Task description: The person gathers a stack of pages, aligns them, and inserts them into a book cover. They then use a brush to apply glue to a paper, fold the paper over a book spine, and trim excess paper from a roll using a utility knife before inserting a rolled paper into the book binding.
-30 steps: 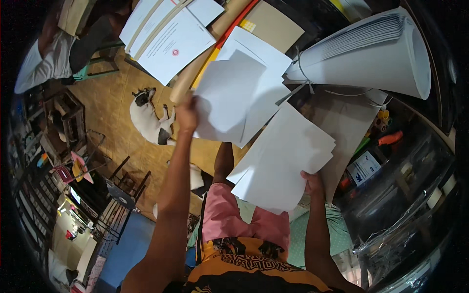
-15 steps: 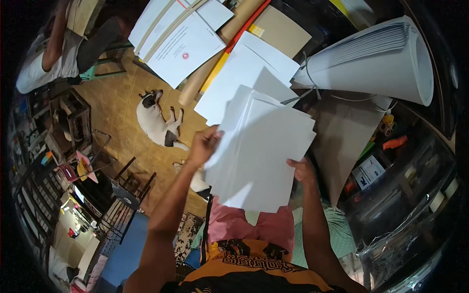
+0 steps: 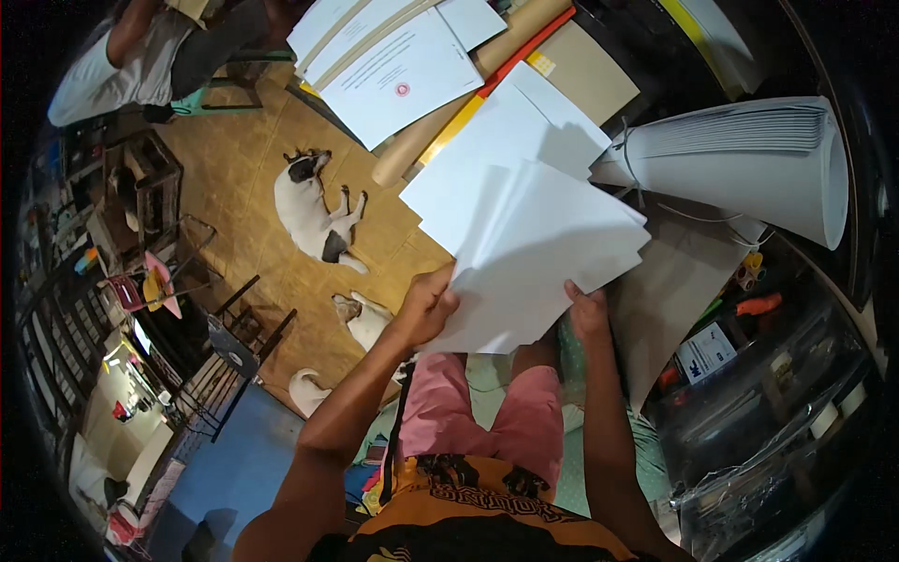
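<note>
A loose stack of white paper sheets (image 3: 562, 239) is held between my hands, above my lap. My left hand (image 3: 429, 304) is closed on its lower left edge, where several sheets bend and fan apart. At the lower right edge my right hand (image 3: 587, 311) grips the same stack, thumb on top and fingers hidden underneath. Past the stack's far edge lie more white sheets (image 3: 496, 140), partly covered by it. Printed sheets (image 3: 403, 89) with a red round mark and tan strips across them lie farther left, beside a brown cardboard tube (image 3: 401, 164).
A tied roll of white paper (image 3: 730, 169) lies to the right, over a brown board (image 3: 674, 272). A black-and-white dog (image 3: 302, 211) lies on the tiled floor, another dog (image 3: 363, 323) near my left forearm. Another person (image 3: 173, 66) sits at the far left.
The stack has tilted, its near edge rising off my lap. Its left sheets now curl and fan more. My left hand has moved right and down, gripping more fully. The whole view has shifted somewhat.
</note>
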{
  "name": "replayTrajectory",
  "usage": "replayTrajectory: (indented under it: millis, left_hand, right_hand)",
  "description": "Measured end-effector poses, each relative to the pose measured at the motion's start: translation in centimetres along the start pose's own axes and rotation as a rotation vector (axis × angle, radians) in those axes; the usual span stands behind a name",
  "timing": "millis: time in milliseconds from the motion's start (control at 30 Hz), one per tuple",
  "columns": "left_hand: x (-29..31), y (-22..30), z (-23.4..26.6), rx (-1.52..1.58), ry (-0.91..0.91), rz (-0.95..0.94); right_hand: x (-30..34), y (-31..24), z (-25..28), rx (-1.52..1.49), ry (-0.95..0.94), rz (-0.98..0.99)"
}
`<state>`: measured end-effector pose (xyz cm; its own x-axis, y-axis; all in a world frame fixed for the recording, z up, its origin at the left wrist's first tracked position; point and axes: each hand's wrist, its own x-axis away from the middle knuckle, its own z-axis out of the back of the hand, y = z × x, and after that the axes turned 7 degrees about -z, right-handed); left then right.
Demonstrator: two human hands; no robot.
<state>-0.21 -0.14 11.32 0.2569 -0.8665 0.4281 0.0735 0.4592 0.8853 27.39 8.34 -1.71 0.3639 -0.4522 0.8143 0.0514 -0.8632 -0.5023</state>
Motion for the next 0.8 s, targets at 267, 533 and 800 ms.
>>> replayTrajectory:
  millis: [267,533,800]
  left_hand:
    - [-3.3,-1.6,4.0,-0.043,0.157,-0.472]
    - [-8.0,-8.5,2.2,0.459,0.376,-0.206]
    - [-10.5,-8.9,1.0,0.306,0.309,-0.165]
  right_hand:
    - [-0.3,-9.7,-6.1,0.363,-0.367,0.825]
    - [-3.8,-8.3,-9.2,0.383,-0.084,0.69]
    - [-5.5,-7.4,-8.7,0.495,0.084,0.619]
